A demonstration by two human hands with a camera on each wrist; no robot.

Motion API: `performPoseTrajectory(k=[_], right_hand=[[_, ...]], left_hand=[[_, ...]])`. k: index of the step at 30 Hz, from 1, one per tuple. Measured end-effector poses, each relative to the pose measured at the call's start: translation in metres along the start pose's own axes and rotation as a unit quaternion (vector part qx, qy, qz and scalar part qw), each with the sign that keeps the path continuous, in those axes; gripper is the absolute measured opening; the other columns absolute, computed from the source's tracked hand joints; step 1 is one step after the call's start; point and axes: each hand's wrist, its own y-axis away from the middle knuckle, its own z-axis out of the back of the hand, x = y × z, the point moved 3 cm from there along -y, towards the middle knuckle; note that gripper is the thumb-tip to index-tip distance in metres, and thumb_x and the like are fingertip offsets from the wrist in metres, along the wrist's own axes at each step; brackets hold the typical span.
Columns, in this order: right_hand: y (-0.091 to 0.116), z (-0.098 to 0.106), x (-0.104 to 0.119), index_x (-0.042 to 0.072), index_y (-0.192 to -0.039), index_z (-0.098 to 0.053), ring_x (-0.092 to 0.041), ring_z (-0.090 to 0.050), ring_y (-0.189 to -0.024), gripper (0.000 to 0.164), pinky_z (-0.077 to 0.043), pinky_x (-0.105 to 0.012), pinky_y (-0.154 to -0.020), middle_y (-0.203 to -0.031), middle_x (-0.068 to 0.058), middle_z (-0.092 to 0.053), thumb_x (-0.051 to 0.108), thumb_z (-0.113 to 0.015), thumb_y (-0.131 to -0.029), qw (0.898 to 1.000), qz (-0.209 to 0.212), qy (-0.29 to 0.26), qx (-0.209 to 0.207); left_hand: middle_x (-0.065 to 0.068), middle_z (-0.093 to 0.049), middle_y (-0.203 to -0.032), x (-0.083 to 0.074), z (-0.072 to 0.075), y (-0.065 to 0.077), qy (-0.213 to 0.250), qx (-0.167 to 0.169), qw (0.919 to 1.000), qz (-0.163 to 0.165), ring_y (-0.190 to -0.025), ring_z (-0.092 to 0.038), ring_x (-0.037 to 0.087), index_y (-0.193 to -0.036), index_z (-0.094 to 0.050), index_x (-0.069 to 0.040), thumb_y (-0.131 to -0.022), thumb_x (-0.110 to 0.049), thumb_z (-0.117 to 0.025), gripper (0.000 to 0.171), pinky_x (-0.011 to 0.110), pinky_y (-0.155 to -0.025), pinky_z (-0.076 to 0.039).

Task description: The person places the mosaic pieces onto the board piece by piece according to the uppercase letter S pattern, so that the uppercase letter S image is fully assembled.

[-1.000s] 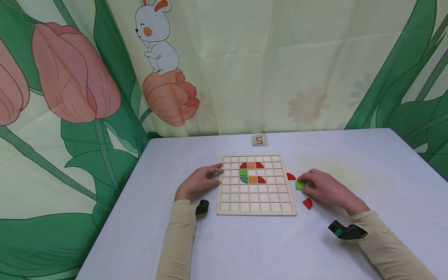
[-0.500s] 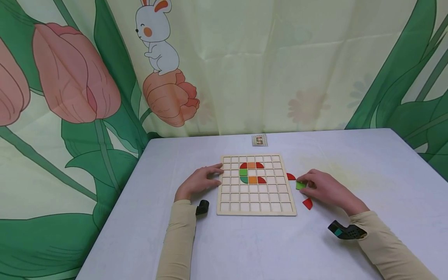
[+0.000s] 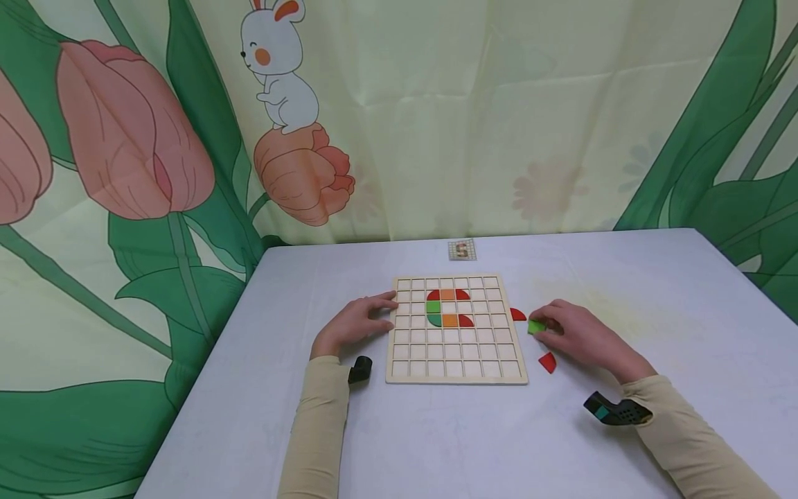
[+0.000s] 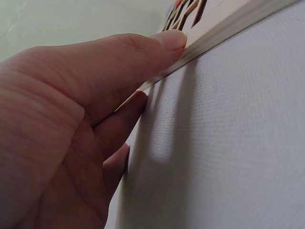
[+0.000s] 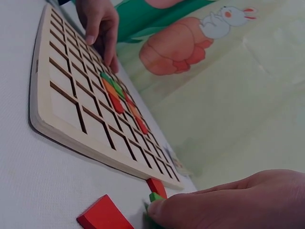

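A wooden grid board (image 3: 457,380) lies flat, with red, orange, light green and dark green tiles set in its upper middle cells. My left hand (image 3: 355,322) touches the board's left edge with fairly straight fingers; the thumb (image 4: 172,40) presses its side in the left wrist view. Right of the board, my right hand (image 3: 580,336) pinches a light green square tile (image 3: 535,326) between thumb and fingertips. The tile looks tilted, partly hidden by the fingers. One red quarter-circle tile (image 3: 518,314) lies against the board's right edge; another red quarter-circle tile (image 3: 547,362) is nearer the front.
A small patterned card (image 3: 462,250) lies behind the board, near the back edge of the white-covered table (image 3: 461,443). A printed curtain (image 3: 436,138) with tulips and a rabbit hangs behind it. Each wrist carries a dark camera.
The green tile has come up slightly and tilted in my right fingers, which have risen a little. My left hand, the board and the red tiles stay where they were.
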Motion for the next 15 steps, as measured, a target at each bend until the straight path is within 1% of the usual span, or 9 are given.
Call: performPoseTrajectory(k=[4, 7, 11, 15], right_hand=[[-0.001, 0.001, 0.0, 0.002, -0.119, -0.066, -0.018, -0.049, -0.081, 0.033, -0.047, -0.03, -0.066, -0.093, -0.002, -0.057, 0.012, -0.071, -0.088, 1.0, -0.006, -0.01, -0.015], [-0.001, 0.001, 0.002, 0.003, -0.12, -0.066, -0.019, -0.05, -0.082, 0.034, -0.047, -0.03, -0.066, -0.094, -0.002, -0.057, 0.013, -0.071, -0.089, 1.0, -0.002, -0.016, -0.025], [-0.001, 0.002, 0.006, 0.004, -0.119, -0.067, -0.018, -0.054, -0.085, 0.033, -0.051, -0.031, -0.071, -0.098, -0.003, -0.059, 0.015, -0.072, -0.089, 0.999, 0.011, -0.024, -0.037], [-0.003, 0.002, 0.012, 0.005, -0.118, -0.067, -0.018, -0.058, -0.088, 0.032, -0.054, -0.032, -0.075, -0.102, -0.004, -0.061, 0.014, -0.074, -0.088, 0.998, 0.023, -0.036, -0.039]], left_hand=[[-0.012, -0.041, -0.151, 0.0, 0.0, 0.001, 0.0, -0.001, 1.0, -0.003, -0.144, -0.031, 0.017, -0.13, -0.064, -0.015, -0.087, -0.019, -0.075, 0.044, 0.04, -0.116, -0.026], [-0.01, -0.041, -0.152, 0.0, 0.0, 0.001, 0.002, -0.001, 1.0, -0.008, -0.144, -0.031, 0.019, -0.13, -0.064, -0.014, -0.087, -0.017, -0.074, 0.044, 0.041, -0.116, -0.026], [-0.007, -0.042, -0.152, 0.0, 0.0, 0.001, -0.002, -0.004, 0.9998, -0.017, -0.143, -0.032, 0.021, -0.13, -0.064, -0.01, -0.087, -0.015, -0.073, 0.044, 0.041, -0.116, -0.028], [-0.007, -0.042, -0.151, 0.0, 0.0, 0.0, 0.0, -0.002, 0.9999, -0.013, -0.143, -0.032, 0.02, -0.13, -0.064, -0.01, -0.087, -0.015, -0.073, 0.044, 0.04, -0.116, -0.028]])
